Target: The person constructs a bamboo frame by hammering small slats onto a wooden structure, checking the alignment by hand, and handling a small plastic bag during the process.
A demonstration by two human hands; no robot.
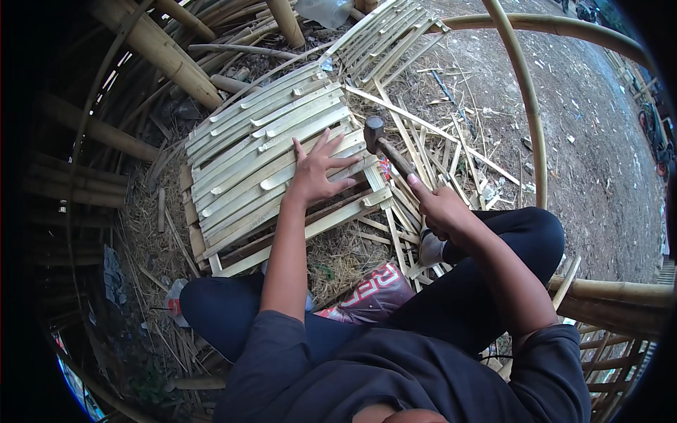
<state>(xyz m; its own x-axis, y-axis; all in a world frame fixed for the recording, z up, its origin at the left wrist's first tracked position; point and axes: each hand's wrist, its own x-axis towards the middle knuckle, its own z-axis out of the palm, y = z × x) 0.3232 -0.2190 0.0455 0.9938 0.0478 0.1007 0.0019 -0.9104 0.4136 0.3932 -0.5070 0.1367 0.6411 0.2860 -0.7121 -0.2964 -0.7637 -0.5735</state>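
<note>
A panel of split bamboo slats (247, 162) lies in front of my crossed legs, its pale strips side by side across wooden crosspieces. My left hand (319, 173) rests on the slats with its fingers spread and nothing in its grip. In my right hand (443, 211) is a hammer (395, 156), gripped by its wooden handle. The dark metal hammer head is raised beside the panel's right edge. Nearest to me, one slat (310, 231) is set apart from the others by a gap.
Loose bamboo strips (423, 151) litter the ground right of the panel. Another slatted panel (381, 39) lies beyond it. Thick bamboo poles (159, 53) stand at the left, and a curved pole (523, 84) rises at the right. A printed dark red bag (374, 296) lies between my legs.
</note>
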